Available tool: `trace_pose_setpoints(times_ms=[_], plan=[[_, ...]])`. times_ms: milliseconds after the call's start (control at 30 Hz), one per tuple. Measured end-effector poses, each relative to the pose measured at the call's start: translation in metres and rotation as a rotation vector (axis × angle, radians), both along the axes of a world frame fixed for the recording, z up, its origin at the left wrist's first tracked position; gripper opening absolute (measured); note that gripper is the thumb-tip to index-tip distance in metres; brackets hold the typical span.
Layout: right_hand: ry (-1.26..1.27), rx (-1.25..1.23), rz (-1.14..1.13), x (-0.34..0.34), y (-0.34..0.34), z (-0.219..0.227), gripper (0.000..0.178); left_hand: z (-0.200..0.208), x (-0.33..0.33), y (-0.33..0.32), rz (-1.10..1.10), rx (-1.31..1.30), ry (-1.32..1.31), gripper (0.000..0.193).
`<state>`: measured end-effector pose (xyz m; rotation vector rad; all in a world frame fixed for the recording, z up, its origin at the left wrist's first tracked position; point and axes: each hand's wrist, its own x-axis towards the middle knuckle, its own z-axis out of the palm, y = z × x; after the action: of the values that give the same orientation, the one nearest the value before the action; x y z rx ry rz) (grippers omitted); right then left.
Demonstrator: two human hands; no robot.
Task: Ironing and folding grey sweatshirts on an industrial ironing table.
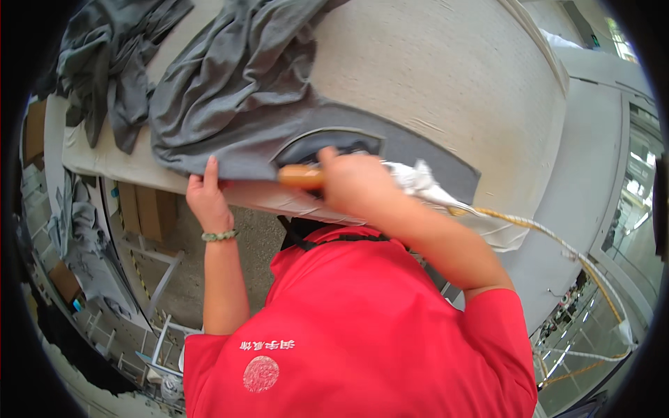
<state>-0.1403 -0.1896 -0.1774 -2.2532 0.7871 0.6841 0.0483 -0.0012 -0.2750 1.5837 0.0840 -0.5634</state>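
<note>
An iron (296,151) with a brown wooden handle (301,176) sits on a grey garment (240,111) near the front edge of a cream-covered table (439,52), its dark body rimmed by a pale curved edge. The right hand (359,184), slightly blurred, is wrapped around the handle, whose rounded end pokes out to the left of the fist. Just beside it, the left hand (210,207) meets the garment's near edge with one finger stretched upward against the cloth; from here I cannot tell whether the other digits pinch the fabric. The garment lies smooth around the iron and to its right, and is bunched in deep folds toward the far left.

A white wrapping (418,178) covers the iron's right end, and from there a white-and-yellow cord (529,224) runs off to the right. A second grey cloth (111,63) lies crumpled at the table's far left corner, partly over the edge. The worker wears a red short-sleeved shirt (376,334) and a green beaded bracelet (220,236) on the left wrist. Below the table at left stand brown cardboard boxes (155,211) near a white metal frame (164,275), with more grey fabric (90,244) draped farther left. A pale grey panel (589,132) rises on the right.
</note>
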Motion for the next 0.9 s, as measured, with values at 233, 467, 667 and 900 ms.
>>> trace_pose_setpoints(times_ms=[233,467,667,900], plan=[[0.057,-0.114,-0.188,-0.060,-0.017,0.003,0.034,-0.009,0.000,0.040,0.076,-0.121,0.312,0.033],[0.061,-0.555,-0.644,-0.321,-0.113,-0.016,0.039,0.018,0.031,0.008,0.280,-0.219,0.465,0.048],[0.118,-0.635,-0.895,-0.445,-0.216,-0.032,0.034,0.010,0.085,-0.074,0.257,-0.270,0.262,0.053],[-0.106,-1.315,-0.546,-0.445,-0.245,-0.029,0.045,0.200,-0.076,-0.165,-0.386,-0.357,-0.116,0.042]])
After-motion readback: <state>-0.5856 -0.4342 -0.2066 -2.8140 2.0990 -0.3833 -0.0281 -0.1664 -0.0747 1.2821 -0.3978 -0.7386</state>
